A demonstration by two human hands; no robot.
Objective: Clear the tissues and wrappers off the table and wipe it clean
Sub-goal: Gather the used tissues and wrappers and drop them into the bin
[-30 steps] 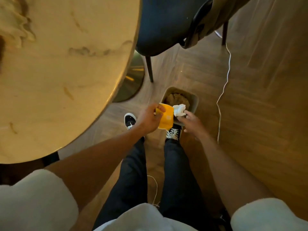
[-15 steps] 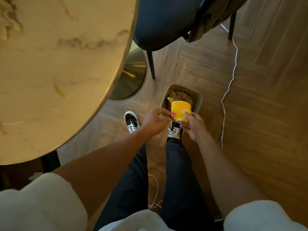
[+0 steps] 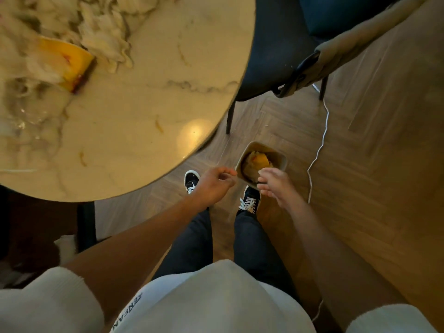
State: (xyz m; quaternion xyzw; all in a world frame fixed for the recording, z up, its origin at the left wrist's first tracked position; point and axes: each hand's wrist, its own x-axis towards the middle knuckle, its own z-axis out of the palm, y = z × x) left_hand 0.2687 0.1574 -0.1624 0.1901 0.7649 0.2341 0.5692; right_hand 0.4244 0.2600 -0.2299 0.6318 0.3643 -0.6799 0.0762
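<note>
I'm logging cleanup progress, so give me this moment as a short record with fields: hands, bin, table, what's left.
left hand: above the floor by the bin, fingers loosely curled, holding nothing
right hand: over the bin's near rim, fingers relaxed, empty
bin: on the floor, holds a yellow wrapper and crumpled paper
table: tissues and another yellow wrapper remain

Warm, dim amber indoor light, a round glare spot on the marble tabletop (image 3: 192,134) toward its five o'clock edge, crumpled tissues (image 3: 103,37) at eleven o'clock smeared by motion blur, wide-angle bending at the frame edges, floor (image 3: 372,164) at three o'clock soft and shadowed
</note>
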